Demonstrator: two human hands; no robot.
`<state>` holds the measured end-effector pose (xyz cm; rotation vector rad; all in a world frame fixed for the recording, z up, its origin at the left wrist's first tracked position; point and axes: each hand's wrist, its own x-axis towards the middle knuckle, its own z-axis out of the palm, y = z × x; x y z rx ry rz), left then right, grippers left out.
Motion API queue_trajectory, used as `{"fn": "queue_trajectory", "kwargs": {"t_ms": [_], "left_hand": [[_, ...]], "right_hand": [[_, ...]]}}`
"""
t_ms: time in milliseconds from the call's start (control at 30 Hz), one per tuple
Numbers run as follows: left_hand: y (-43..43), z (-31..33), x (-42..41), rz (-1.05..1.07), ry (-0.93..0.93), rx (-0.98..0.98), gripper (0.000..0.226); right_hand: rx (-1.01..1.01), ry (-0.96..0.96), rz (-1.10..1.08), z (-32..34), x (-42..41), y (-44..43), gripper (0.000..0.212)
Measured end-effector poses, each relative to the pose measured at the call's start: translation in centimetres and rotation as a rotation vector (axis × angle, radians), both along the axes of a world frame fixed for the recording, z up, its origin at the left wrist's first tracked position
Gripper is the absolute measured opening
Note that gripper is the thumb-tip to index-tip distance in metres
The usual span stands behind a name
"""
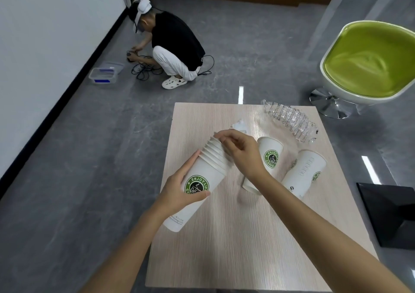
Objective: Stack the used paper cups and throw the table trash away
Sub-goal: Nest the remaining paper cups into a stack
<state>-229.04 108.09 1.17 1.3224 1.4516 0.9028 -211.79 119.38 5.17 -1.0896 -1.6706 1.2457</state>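
Your left hand (179,187) curls its fingers (189,163) round the stack of cups (208,169), tilted over the bench (224,247), while your right hand (240,151) pinches its top rim. Most cups look nested. Still lying on the bench are a near cup (270,155), a far cup (303,173), the crushed bottle (289,122) and a paper scrap (239,126).

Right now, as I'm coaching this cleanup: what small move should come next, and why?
Probably move the right hand from the cup stack to the nearer loose cup: the left hand grips the stack, while that cup and a second cup lie unstacked on the table.
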Motion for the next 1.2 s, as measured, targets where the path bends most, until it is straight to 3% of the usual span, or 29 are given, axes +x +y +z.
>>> {"fn": "queue_trajectory", "kwargs": {"t_ms": [267,500,733,1200], "left_hand": [[0.1,0.2,0.4,-0.021,0.007,-0.028,0.098],[0.3,0.0,0.9,-0.030,-0.010,-0.036,0.097],[0.7,-0.3,1.0,-0.035,-0.013,-0.067,0.099],[2.8,-1.1,1.7,-0.029,-0.019,-0.102,0.101]], "right_hand": [[-0.027,0.021,-0.062,-0.2,0.4,-0.6,0.028],[-0.029,-0.017,0.027,0.1,1.3,-0.1,0.026],[-0.013,-0.032,-0.103,0.1,3.4,2.4,0.022],[-0.087,-0.394,-0.256,-4.6,10.2,9.1,0.016]]}}
